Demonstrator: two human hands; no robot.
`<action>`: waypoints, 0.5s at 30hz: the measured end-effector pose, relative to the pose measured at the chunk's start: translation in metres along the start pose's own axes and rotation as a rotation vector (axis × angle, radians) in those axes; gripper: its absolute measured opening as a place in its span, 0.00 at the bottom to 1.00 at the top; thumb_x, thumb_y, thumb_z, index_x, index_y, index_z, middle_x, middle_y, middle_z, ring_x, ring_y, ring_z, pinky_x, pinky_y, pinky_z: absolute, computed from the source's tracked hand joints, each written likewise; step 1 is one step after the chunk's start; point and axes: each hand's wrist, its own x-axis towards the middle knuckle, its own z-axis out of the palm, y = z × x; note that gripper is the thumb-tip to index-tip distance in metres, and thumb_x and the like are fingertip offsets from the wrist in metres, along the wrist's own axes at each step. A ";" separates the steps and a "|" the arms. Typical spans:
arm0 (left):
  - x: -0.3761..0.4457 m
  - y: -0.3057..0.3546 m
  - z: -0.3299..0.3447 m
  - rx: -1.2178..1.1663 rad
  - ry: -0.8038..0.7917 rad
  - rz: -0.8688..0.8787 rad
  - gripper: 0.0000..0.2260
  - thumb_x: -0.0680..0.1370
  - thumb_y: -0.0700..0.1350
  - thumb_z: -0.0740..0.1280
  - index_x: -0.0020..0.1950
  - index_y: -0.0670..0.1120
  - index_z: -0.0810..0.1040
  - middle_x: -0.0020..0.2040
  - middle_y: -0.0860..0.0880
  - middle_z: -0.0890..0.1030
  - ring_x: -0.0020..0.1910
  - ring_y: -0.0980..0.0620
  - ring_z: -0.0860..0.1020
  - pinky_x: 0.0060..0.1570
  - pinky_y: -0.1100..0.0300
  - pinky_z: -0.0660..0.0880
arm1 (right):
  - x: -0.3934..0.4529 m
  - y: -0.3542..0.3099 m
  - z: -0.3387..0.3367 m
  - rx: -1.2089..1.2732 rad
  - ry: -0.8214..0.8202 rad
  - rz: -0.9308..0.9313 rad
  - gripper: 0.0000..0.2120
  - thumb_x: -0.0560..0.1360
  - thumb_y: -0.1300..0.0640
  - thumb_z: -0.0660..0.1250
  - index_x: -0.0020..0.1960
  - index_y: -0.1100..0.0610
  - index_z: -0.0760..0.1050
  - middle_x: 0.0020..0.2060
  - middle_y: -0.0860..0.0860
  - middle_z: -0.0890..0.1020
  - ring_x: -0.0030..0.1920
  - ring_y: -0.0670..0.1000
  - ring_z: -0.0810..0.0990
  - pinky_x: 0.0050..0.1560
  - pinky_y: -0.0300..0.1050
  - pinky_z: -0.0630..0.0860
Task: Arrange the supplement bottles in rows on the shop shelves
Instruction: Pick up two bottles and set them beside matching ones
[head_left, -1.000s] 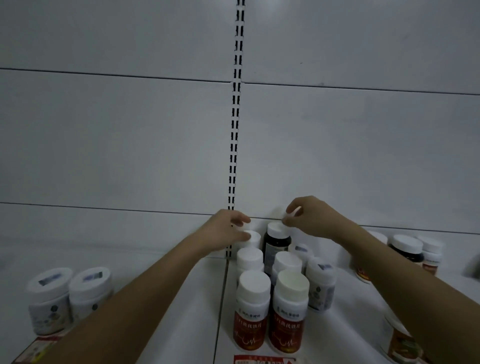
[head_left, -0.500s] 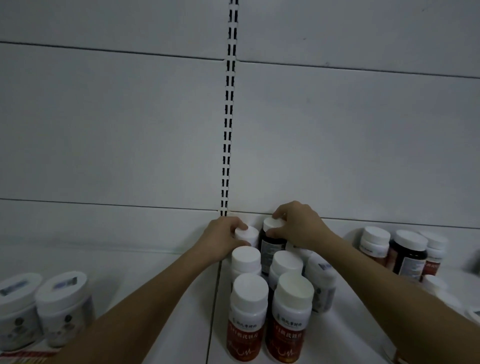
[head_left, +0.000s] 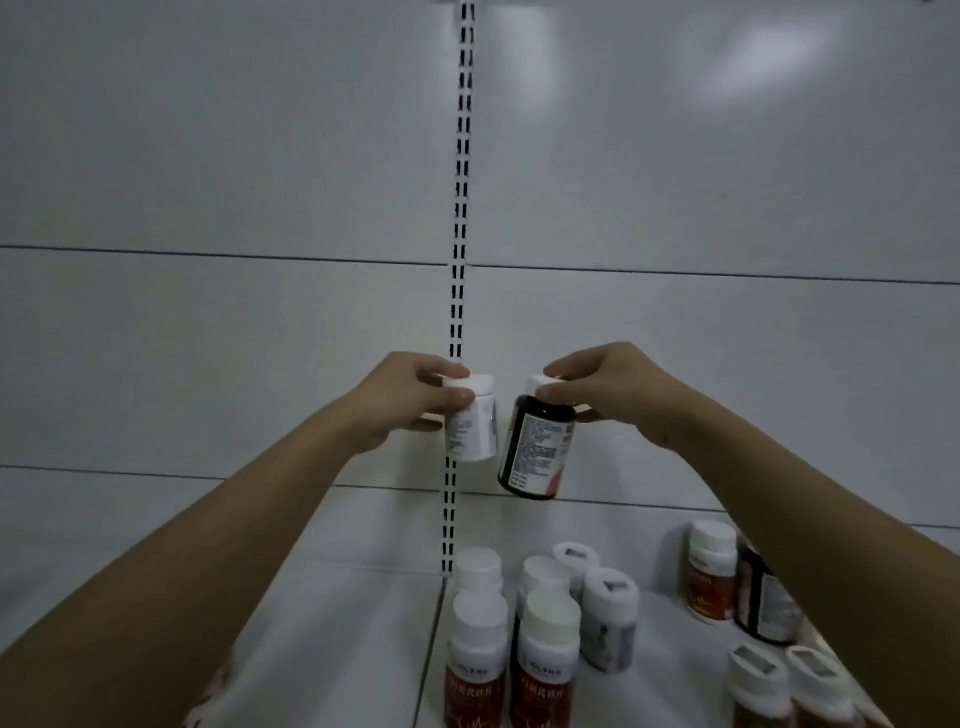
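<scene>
My left hand (head_left: 410, 397) grips a small white bottle (head_left: 471, 423) by its cap and neck, held in the air in front of the back panel. My right hand (head_left: 605, 392) pinches the white cap of a dark bottle (head_left: 537, 449) with a printed label, which hangs tilted beside the white one. Both bottles are well above the white shelf (head_left: 353, 623). Below them stand two rows of white-capped bottles with red labels (head_left: 478, 654), and several white bottles (head_left: 608, 618) stand right next to them.
A slotted upright strip (head_left: 460, 208) runs down the white back panel between my hands. More bottles stand at the right: a red-labelled one (head_left: 711, 577), a dark one (head_left: 763, 603) and white-capped ones (head_left: 779, 680) near the front right edge.
Both hands have lifted their bottles up off the back of the shelf; the view has tilted so the shelf sits lower in frame.
</scene>
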 end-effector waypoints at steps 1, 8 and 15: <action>-0.008 0.009 -0.001 0.005 0.001 0.005 0.13 0.75 0.39 0.73 0.59 0.45 0.81 0.55 0.42 0.82 0.52 0.47 0.83 0.52 0.54 0.81 | -0.006 -0.007 -0.004 0.019 -0.024 -0.005 0.18 0.70 0.55 0.77 0.59 0.58 0.81 0.51 0.51 0.84 0.48 0.48 0.83 0.40 0.38 0.81; -0.068 0.046 0.006 0.024 0.033 0.006 0.13 0.75 0.38 0.72 0.59 0.46 0.80 0.55 0.41 0.82 0.50 0.49 0.83 0.45 0.59 0.81 | -0.054 -0.029 -0.013 0.063 -0.112 -0.050 0.17 0.71 0.57 0.75 0.60 0.57 0.80 0.52 0.50 0.83 0.49 0.47 0.82 0.36 0.35 0.79; -0.121 0.064 0.000 0.055 0.088 -0.021 0.13 0.75 0.39 0.72 0.60 0.45 0.80 0.52 0.43 0.83 0.47 0.50 0.83 0.44 0.58 0.81 | -0.091 -0.041 -0.011 0.132 -0.169 -0.083 0.17 0.71 0.57 0.76 0.59 0.57 0.80 0.52 0.51 0.84 0.49 0.47 0.83 0.39 0.37 0.80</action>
